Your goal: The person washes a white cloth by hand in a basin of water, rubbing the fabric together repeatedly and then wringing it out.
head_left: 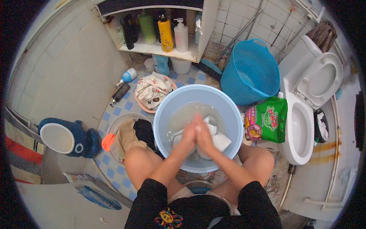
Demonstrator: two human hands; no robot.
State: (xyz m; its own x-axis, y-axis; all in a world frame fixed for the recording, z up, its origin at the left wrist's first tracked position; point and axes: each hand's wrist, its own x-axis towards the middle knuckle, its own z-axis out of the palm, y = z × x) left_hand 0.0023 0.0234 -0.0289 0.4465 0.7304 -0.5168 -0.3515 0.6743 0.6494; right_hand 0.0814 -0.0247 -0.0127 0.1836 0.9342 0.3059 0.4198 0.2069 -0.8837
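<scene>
A light-blue basin (161, 114) of cloudy water stands between my knees, with a wet white cloth (220, 141) in it. My left hand (189, 134) and my right hand (203, 134) are pressed together over the middle of the basin. Both are closed on the cloth, which comes out on either side of them. Their fingertips are blurred, so the exact grip does not show.
Left of the basin are a pink basin (174, 84) of patterned clothes and a tub holding beige and black garments (127, 133). A blue bucket (249, 72), a green-and-pink detergent bag (272, 119) and a white toilet (299, 133) stand right. Bottles (166, 34) line the cabinet shelf.
</scene>
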